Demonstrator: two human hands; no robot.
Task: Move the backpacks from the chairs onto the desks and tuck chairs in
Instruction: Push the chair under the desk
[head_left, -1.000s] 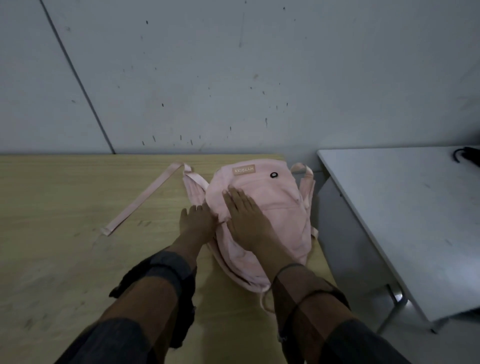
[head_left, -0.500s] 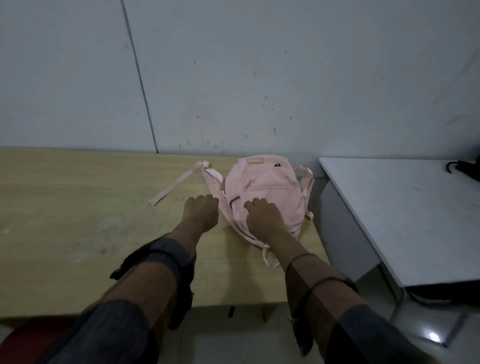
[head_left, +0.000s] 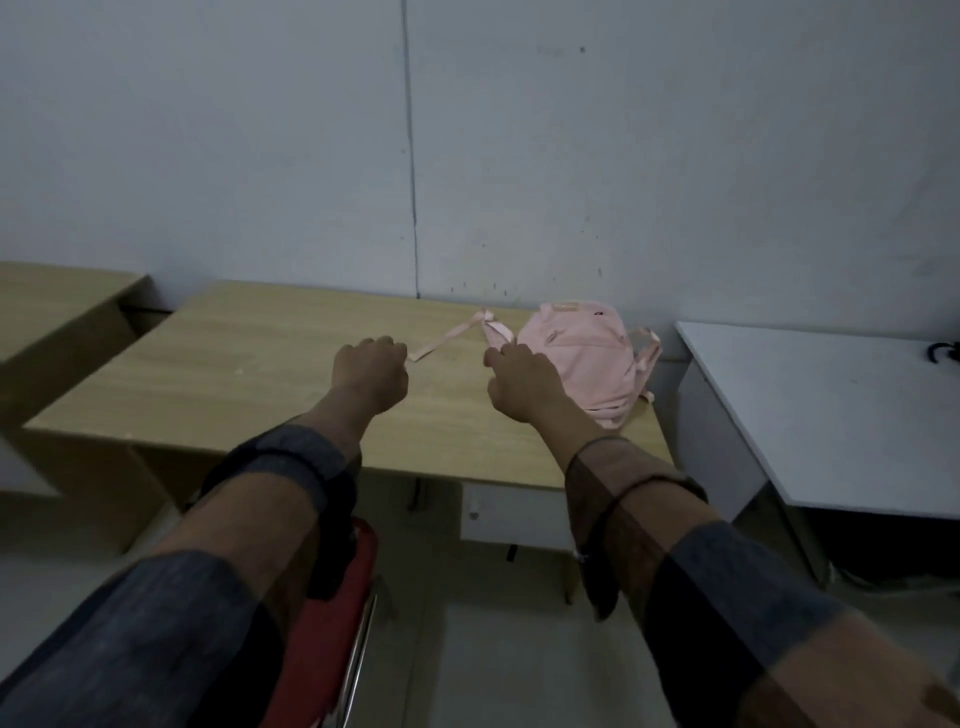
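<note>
A pink backpack (head_left: 587, 353) lies flat at the far right corner of the wooden desk (head_left: 260, 379), one strap (head_left: 447, 338) trailing to the left. My left hand (head_left: 370, 371) hovers over the desk's middle with its fingers curled into a loose fist, holding nothing. My right hand (head_left: 519, 382) is in front of the backpack's left side, fingers loosely bent, and seems clear of the fabric. A red chair (head_left: 327, 634) with a metal frame stands below my left forearm, in front of the desk and outside it.
A white desk (head_left: 841, 415) stands to the right across a narrow gap, with a dark cable (head_left: 943, 352) at its far edge. Another wooden desk (head_left: 47, 306) is at the far left. A grey wall runs behind all of them. The floor is pale.
Both hands have come off the backpack and pulled back toward me. The view has drawn away from the desk, so its front edge, the red chair and the left desk now show.
</note>
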